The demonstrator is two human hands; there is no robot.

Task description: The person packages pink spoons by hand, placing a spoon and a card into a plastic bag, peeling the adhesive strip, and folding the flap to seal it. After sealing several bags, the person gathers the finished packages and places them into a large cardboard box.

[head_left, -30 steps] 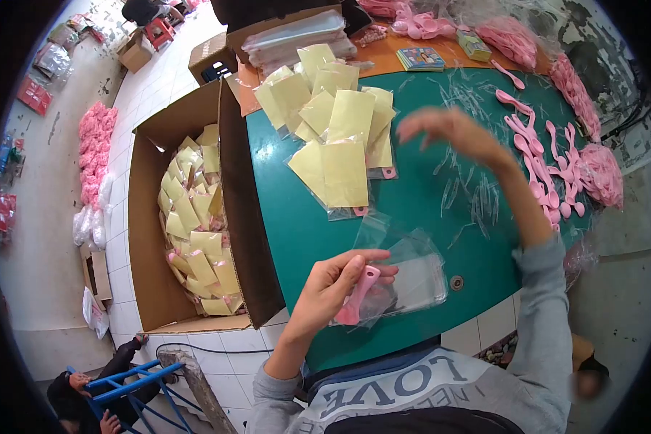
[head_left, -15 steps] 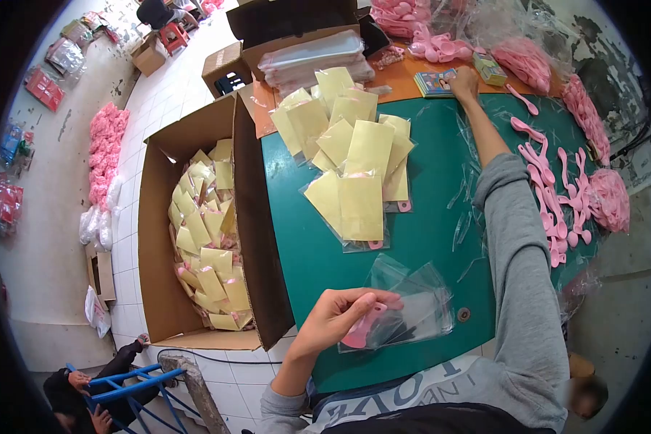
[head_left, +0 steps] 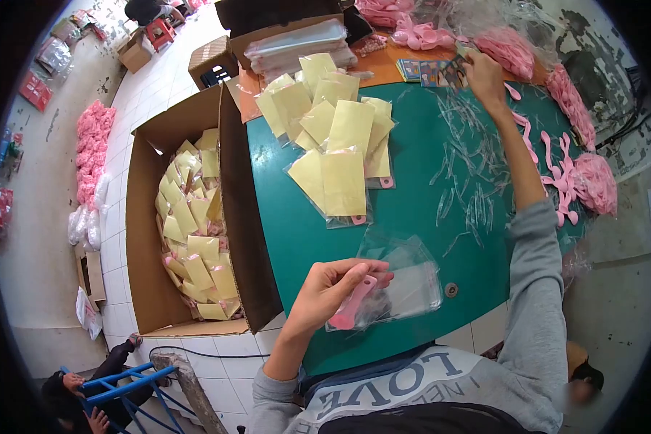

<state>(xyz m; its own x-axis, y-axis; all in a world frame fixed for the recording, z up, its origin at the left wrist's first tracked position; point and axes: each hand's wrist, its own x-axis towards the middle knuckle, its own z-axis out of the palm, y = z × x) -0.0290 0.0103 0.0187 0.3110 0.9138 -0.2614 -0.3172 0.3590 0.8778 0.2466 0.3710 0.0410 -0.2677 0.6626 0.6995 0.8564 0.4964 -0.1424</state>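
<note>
**Holding a pink utensil [head_left: 353,304] and a printed card [head_left: 453,73] at opposite edges of the green table [head_left: 405,202]**

Pinches the pink utensil with the left hand [head_left: 322,296] near the table's near edge, thumb laid along the holed handle, fingers fairly straight and pressed together. Has clear film against that utensil; cannot tell whether wrapped around it or lying beneath.

Reaches with the right hand [head_left: 486,76] to the far edge, fingers partly curled and narrowed to a pinch on the printed card. Has just beside it a stack of printed cards [head_left: 409,70] on the orange strip, colourful but too small to read.

Shows "LOVE" in large letters across the grey sweatshirt [head_left: 419,383], upside down in this view, with "I NEE" in smaller type alongside and the rest unclear.

Has clear bags [head_left: 416,286] just right of the left hand, near a round metal fitting [head_left: 451,290]. Bears farther out, toward the far left corner, a heap of yellow-backed packets [head_left: 343,181], overlapping, with pink handle ends visible. Shows strips of clear film [head_left: 477,210] strewn toward the right edge, and pink spoons [head_left: 566,189] along it. Includes, beside the left edge, an open carton [head_left: 145,253] of similar packets.
</note>
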